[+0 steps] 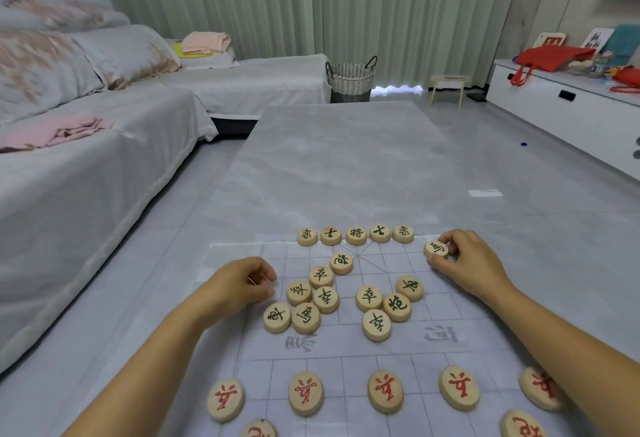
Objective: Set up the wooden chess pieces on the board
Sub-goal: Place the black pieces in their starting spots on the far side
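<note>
Red pieces (305, 393) nearest; right hand (464, 263) pinches black piece (436, 248) (left hand (239, 284) curled, hold unclear); basket (350, 81) contents hidden.

Soft, even indoor light; daylight glows under the curtain (381, 3). Table (346, 166) surface glares faintly. Wide-angle bending, blur at edges.

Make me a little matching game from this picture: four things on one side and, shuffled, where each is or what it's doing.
1. right hand
2. red-lettered pieces
3. woven basket
4. black-lettered row of five

A. beside the curtain
B. at the far edge of the board
C. pinches a black-lettered piece
D. on the board's near side

Pairs: 1-C, 2-D, 3-A, 4-B
</note>
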Tool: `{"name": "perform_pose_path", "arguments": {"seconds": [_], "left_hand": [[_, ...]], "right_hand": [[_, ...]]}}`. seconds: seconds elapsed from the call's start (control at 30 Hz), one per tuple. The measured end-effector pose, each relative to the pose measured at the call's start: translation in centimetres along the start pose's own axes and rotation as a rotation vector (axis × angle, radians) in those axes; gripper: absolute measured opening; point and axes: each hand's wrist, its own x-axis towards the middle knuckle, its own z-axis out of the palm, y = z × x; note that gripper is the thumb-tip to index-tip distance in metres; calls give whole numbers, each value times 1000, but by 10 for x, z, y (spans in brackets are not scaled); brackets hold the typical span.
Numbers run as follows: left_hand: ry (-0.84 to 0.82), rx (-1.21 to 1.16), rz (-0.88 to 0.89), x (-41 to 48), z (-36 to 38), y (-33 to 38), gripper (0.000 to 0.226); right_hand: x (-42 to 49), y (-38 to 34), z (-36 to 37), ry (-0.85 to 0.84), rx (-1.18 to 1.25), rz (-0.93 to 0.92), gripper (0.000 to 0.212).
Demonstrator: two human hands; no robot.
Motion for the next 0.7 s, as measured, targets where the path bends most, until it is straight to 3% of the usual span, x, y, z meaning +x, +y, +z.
{"name": "perform_pose_path", "arguments": {"seconds": [0.53, 0.7], "left_hand": [[-149, -14, 57, -18, 10, 3, 6], [-111, 103, 126, -25, 16, 6, 31]], "right_hand": [[0, -2, 0, -2, 13, 11, 23], [1, -2, 0, -3, 9, 16, 24]]}}
